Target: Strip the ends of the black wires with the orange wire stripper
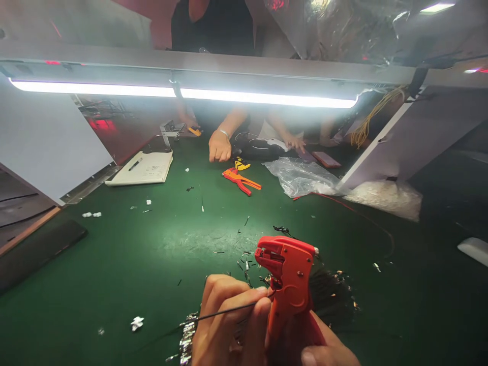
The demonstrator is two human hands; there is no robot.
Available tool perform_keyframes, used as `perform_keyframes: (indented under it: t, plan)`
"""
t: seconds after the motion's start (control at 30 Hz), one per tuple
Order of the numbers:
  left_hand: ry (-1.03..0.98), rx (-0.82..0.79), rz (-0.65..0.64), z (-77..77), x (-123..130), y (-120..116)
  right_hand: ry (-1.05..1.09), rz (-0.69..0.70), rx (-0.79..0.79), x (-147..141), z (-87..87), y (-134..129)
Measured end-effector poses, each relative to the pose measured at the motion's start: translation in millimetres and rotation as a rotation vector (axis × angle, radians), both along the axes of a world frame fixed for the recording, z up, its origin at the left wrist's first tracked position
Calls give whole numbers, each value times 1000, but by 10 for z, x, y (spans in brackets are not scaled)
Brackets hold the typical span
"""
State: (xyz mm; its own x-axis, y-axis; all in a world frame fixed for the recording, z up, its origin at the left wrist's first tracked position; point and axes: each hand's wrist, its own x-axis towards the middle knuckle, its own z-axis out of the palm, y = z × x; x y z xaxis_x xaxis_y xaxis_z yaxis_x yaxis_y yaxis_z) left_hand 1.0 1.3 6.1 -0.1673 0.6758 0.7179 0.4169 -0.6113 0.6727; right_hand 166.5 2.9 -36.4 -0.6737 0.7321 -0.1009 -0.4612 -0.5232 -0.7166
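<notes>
One black wire [224, 312], pinched in left grip [229, 325]

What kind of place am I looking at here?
Probably an electronics or wiring workshop. The right hand grips a red wire stripper, the left hand holds a thin dark wire, and small wire offcuts litter a green work surface under a bright tube light.

Own body: two bare hands. Left hand [224, 320]: long tapered fingers [238, 307], rounded knuckles [218, 284] set back from the tips, fine creases over the joints, short nail at the foremost fingertip. Right hand [331, 340]: blunt, rounded thumb [314, 356], smooth skin behind it. Thumb tip looks short-nailed, but it's soft at frame edge.
</notes>
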Motion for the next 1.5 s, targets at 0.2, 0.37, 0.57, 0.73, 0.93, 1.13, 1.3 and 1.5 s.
perform_keyframes:
  t: [0.2,0.37,0.57,0.73,0.93,1.13,1.3,1.5]
  plan:
    - [147,33,-74,-2,-78,18,-13,16,34,28,14,4]
    - [252,60,-107,8,-124,31,-59,4,74,17,-136,6]
    - [169,110,89,2,-4,4,-167,11,152,17,-133,32]
    - [326,147,37,29,-32,-17,-144,-21,134,26,-86,-4]
    - [345,168,59,11,-34,-17,-110,-16,3,84,-124,-71]
    - [397,161,54,-13,-70,-17,-114,-54,-53,128,-179,-106]
    - [472,182,40,-45,-110,1,-153,-68,-19,163,-254,-102]
    - [492,186,38,-45,-152,37,-160,-125,-5,164,-273,-121]
